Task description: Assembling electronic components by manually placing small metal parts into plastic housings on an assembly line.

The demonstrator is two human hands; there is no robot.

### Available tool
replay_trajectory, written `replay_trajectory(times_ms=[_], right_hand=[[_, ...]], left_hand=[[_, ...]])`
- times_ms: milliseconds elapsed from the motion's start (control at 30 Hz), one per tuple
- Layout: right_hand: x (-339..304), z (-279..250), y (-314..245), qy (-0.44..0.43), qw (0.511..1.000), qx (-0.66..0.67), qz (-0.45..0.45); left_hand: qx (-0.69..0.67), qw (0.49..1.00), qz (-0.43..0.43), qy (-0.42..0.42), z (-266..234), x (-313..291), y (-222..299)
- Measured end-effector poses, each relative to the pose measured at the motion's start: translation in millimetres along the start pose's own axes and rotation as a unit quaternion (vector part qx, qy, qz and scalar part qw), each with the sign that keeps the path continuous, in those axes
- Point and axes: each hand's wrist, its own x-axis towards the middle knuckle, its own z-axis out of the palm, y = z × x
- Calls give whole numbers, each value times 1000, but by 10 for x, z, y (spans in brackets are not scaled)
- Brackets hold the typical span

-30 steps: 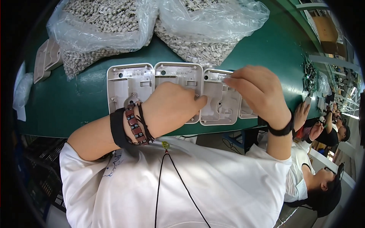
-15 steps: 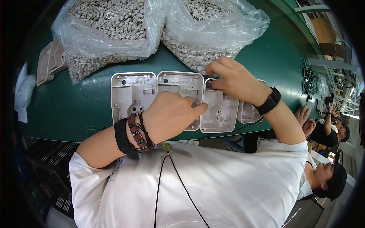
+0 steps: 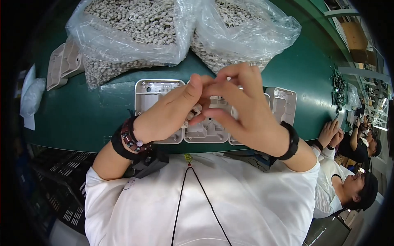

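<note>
While the left hand (image 3: 173,107) holds pale parts (image 3: 196,109), I cannot tell whether the right hand (image 3: 251,110) does.

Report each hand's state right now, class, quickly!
Left hand: cupped, holding small pale parts.
Right hand: fingers bent at the left hand; whether it grips anything cannot be told.

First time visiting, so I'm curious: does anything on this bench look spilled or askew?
I see no obvious spill or damage. Only two pale plastic parts, beside the left bag, look a little askew: they sit angled, apart from the row of housings.
</note>
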Motion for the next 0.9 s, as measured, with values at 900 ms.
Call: replay_trajectory(times_ms=[900], right_hand=[[28, -9, 26, -59, 995, 21, -77]], left_hand=[[-9, 997, 53, -47, -110, -150, -79]])
